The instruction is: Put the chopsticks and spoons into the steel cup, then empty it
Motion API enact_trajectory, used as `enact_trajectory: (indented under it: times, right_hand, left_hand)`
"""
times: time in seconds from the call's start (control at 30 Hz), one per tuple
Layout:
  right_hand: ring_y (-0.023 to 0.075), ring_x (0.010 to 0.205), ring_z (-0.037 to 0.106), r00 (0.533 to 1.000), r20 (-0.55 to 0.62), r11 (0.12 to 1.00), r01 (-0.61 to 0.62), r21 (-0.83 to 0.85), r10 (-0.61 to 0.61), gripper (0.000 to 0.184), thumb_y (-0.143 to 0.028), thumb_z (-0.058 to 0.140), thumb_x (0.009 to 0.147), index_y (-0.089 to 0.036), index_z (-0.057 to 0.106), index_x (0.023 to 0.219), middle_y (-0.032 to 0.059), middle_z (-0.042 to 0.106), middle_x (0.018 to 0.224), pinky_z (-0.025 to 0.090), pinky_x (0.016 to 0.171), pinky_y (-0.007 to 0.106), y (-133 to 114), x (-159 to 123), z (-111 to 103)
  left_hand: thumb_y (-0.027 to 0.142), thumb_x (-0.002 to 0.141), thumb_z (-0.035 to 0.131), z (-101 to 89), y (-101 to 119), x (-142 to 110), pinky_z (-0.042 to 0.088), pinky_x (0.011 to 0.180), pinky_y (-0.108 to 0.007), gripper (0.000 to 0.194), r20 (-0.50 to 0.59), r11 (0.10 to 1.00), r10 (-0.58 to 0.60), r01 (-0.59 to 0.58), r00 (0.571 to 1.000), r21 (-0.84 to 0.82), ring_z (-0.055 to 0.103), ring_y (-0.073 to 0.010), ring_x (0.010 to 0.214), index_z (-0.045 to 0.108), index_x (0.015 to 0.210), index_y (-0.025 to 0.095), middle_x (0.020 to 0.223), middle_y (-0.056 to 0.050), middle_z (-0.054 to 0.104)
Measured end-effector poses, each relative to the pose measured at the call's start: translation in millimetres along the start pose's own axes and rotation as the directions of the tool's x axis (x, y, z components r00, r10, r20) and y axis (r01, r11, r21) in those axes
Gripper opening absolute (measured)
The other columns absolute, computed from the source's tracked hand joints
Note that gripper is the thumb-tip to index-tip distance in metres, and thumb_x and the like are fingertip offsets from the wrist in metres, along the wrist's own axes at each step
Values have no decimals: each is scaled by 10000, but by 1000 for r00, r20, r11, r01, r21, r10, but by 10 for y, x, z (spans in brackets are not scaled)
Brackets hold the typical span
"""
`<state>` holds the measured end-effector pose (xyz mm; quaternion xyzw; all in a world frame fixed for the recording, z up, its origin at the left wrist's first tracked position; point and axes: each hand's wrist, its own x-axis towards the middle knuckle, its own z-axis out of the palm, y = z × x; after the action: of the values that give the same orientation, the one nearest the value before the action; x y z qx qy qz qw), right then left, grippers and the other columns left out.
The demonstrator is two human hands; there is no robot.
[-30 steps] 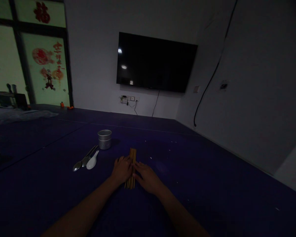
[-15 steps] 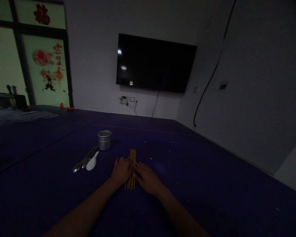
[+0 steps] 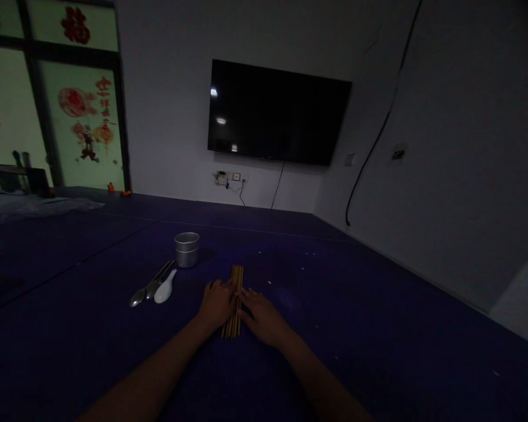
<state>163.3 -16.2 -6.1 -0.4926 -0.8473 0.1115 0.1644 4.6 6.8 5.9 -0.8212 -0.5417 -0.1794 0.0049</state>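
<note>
no displacement observed over the last second: the left hand (image 3: 217, 303) and right hand (image 3: 261, 316) remain at the wooden sticks (image 3: 232, 328), bunched lengthwise on the dark blue surface (image 3: 325, 293) between them. judged a steadying pause, the bunching neither advanced nor undone. left grip: fingers over the sticks; pinching cannot be confirmed. right grip: spread, thumb apart from fingers, at the right edge. metal cup (image 3: 187, 252) and white spoon (image 3: 165, 288) likewise unmoved.
</note>
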Motion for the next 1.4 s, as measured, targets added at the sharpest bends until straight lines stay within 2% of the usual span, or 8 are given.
enact_trajectory:
  times: [0.4, 0.6, 0.8, 1.07, 1.4]
  right_hand:
    - [266, 1357, 263, 1000, -23, 1000, 10, -8, -10, 529, -427, 343, 926, -192, 366, 1400, 103, 367, 1446, 235, 1082, 494, -10, -7, -1]
    - [263, 1354, 269, 1000, -25, 999, -3, -33, 2, 539, -406, 360, 921, -142, 380, 1390, 124, 361, 1447, 246, 1089, 460, -59, -15, -26]
    - [267, 1348, 285, 1000, -28, 1000, 5, -14, -5, 512, -388, 353, 924, -170, 391, 1385, 114, 377, 1439, 263, 1074, 482, -72, -22, -39]
    - [269, 1352, 273, 999, -37, 1000, 11, -16, -11, 526, -408, 348, 924, -162, 385, 1387, 117, 347, 1455, 264, 1072, 485, -64, -19, -33]
    - [266, 1344, 293, 999, -38, 1000, 7, -17, -8, 516, -399, 353, 923, -169, 394, 1384, 112, 377, 1439, 262, 1076, 483, -54, -12, -21]
  left_hand:
    - [240, 919, 316, -6, 2, 4, 340, 984, -458, 364, 20, 1000, 0, 0, 1000, 9, 496, -249, 1157, 583, 1165, 210, 1295, -86, 559]
    - [248, 924, 300, 42, -9, 0, 353, 986, -419, 370, 4, 1000, -5, 5, 1000, 12, 474, -236, 1196, 552, 1194, 222, 1317, -69, 537]
    - [259, 940, 260, 78, -25, -1, 356, 987, -429, 390, -1, 1000, -8, 8, 1000, 5, 458, -236, 1213, 538, 1210, 212, 1336, -75, 519]
    - [259, 933, 291, 32, -23, 5, 365, 984, -398, 368, 17, 999, -19, 19, 1000, -26, 464, -225, 1212, 541, 1199, 213, 1308, -77, 540]
    - [248, 926, 300, 23, -24, -3, 351, 995, -392, 369, 7, 999, -19, 19, 1000, -49, 486, -214, 1180, 536, 1206, 198, 1267, -72, 574]
